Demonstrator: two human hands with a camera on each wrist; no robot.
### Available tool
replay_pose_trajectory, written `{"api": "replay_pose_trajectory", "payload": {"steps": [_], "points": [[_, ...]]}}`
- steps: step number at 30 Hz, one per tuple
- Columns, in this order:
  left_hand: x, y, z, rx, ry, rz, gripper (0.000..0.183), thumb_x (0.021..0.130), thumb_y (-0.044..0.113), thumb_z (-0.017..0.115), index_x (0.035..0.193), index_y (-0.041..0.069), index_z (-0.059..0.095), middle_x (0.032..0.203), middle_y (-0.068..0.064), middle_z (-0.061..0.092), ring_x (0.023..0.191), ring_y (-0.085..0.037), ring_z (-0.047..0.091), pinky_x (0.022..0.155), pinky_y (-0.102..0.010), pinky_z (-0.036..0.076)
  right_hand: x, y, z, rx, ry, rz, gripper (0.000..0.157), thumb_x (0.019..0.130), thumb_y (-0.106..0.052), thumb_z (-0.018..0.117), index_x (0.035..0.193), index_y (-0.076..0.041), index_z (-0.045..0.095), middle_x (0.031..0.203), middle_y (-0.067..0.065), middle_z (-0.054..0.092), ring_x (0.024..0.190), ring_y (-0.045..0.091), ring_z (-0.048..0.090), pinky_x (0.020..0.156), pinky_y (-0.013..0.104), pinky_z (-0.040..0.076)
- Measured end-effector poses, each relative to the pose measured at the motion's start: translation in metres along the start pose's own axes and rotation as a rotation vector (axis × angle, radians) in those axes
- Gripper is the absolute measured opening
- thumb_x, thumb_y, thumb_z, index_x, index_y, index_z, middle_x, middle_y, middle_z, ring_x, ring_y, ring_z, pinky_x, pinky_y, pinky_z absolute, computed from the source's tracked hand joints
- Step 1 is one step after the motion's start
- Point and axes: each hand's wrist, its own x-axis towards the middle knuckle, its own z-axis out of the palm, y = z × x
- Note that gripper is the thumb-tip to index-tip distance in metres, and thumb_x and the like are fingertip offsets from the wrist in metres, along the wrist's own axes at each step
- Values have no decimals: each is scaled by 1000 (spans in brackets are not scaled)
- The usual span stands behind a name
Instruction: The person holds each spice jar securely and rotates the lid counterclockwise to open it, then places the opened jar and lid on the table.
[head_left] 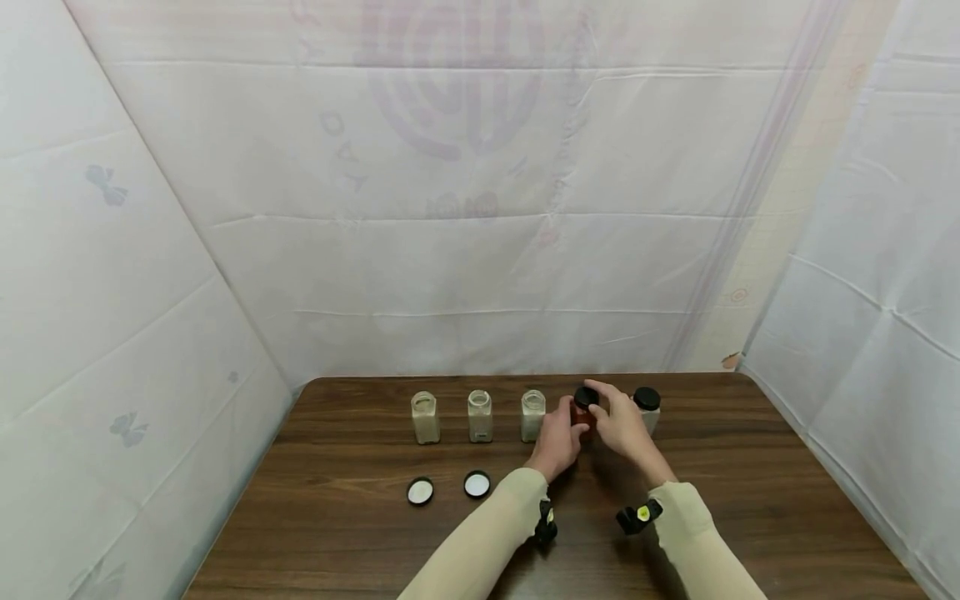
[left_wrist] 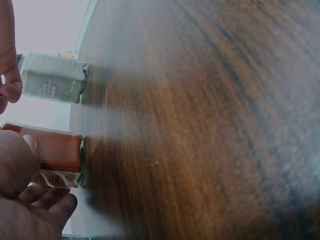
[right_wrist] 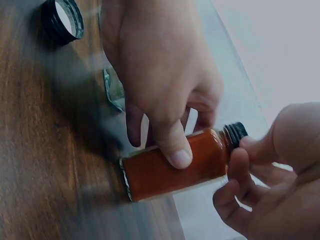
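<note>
A square glass spice jar of red-orange powder (right_wrist: 205, 160) stands on the table between both hands. My left hand (head_left: 557, 440) grips its body, the thumb lying along one face in the right wrist view. Up at the top, my right hand (head_left: 624, 425) pinches the black screw cap (right_wrist: 235, 134), which sits on the jar's neck. Just right of that hand stands a capped jar of greyish powder (left_wrist: 55, 77), partly covered by the fingers in the left wrist view. Beside my left hand is a lidless jar of pale contents (head_left: 532, 417).
Two more lidless jars, one with tan powder (head_left: 426, 421) and one paler (head_left: 480, 419), stand further left in the row. Black lids, a left one (head_left: 420, 492) and a right one (head_left: 477, 484), lie white inside up. White sheeting (head_left: 480, 292) hangs behind the table.
</note>
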Motion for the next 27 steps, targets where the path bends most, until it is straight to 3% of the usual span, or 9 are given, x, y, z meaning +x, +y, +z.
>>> {"api": "replay_pose_trajectory", "payload": {"steps": [1, 4, 8, 12, 16, 19, 22, 27], "points": [[0, 0, 0, 1, 1, -2, 38, 103, 16, 64, 136, 4, 48, 103, -9, 68, 93, -24, 70, 76, -31, 56, -1, 0, 0, 4, -4, -4, 48, 102, -5, 62, 149, -5, 53, 148, 25, 51, 47, 16, 43, 55, 36, 44], [0, 0, 0, 1, -2, -20, 37, 103, 17, 63, 135, 5, 49, 102, -8, 68, 92, -23, 70, 75, -31, 56, -3, 1, 0, 7, 14, -17, 50, 100, -12, 67, 148, -5, 53, 146, 25, 51, 53, 17, 49, 52, 31, 44], [-1, 1, -1, -3, -4, -21, 36, 104, 17, 63, 135, 5, 49, 105, -9, 68, 93, -23, 70, 76, -32, 56, -4, 2, 3, -4, 107, -10, 51, 97, -20, 74, 142, -3, 58, 135, 23, 57, 67, 20, 55, 61, 34, 47], [-2, 2, -2, -16, 3, 7, 38, 103, 14, 63, 137, 2, 48, 110, -13, 69, 93, -25, 70, 76, -33, 56, -4, 1, 7, 1, 202, 14, 48, 92, -23, 80, 132, -1, 65, 123, 20, 62, 85, 31, 62, 75, 45, 52], [-2, 1, -1, -21, 3, 13, 41, 104, 14, 62, 140, 2, 47, 112, -16, 70, 94, -25, 71, 77, -33, 57, -3, 0, 10, 1, 238, 33, 45, 90, -23, 82, 126, 0, 68, 118, 21, 64, 104, 38, 63, 87, 53, 51], [-2, 0, -1, -22, 5, 17, 40, 104, 14, 62, 139, 2, 47, 111, -15, 70, 93, -25, 71, 77, -32, 56, -2, -1, 10, 3, 227, 42, 44, 92, -23, 81, 128, 0, 68, 121, 22, 64, 106, 39, 63, 89, 54, 52], [-1, 0, -1, -18, 21, 37, 36, 104, 13, 62, 135, 2, 49, 106, -13, 69, 89, -24, 70, 74, -31, 55, -2, -2, 9, -4, 180, 33, 44, 96, -19, 76, 134, 0, 65, 129, 24, 61, 91, 35, 63, 82, 49, 52], [-1, -1, -1, -9, 31, 55, 33, 104, 13, 61, 133, 2, 49, 103, -10, 68, 91, -25, 70, 74, -31, 56, -2, -2, 8, -19, 102, -19, 43, 101, -5, 63, 144, 0, 57, 143, 25, 53, 107, 42, 63, 89, 52, 51]]}}
